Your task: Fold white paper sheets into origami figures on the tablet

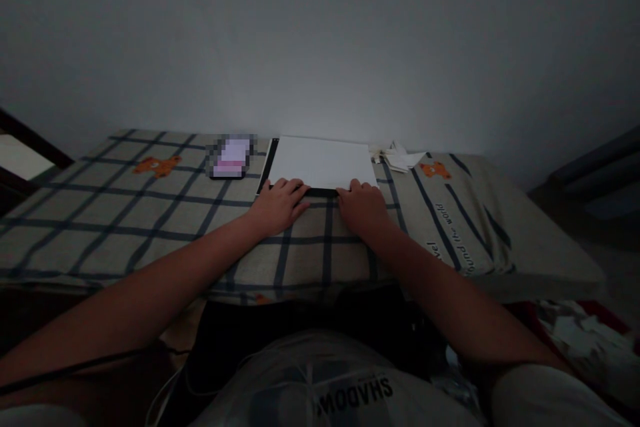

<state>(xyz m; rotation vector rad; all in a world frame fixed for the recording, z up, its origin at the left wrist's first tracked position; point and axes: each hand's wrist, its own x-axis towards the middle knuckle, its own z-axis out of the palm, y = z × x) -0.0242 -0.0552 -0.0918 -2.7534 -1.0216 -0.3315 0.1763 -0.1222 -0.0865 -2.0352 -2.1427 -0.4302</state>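
A flat white sheet of paper [323,161] lies on a thin board [267,167] whose black border shows at the left and near sides. At the near left corner, my left hand [279,205] rests over the edge, fingers spread and thumb apart. My right hand [364,208] is at the near right corner, its fingers curled onto the paper and its thumb by the near edge. What lies beneath the fingertips is hidden. Just beyond the right side is a folded white paper piece [400,157].
A phone [231,157] with a lit, blurred screen lies to the left. Everything sits on a checked cloth [185,227] with orange bear prints, against a plain wall [320,47]. Crumpled white paper [585,333] fills a red container at the lower right. A dark cable [85,365] crosses the lower left.
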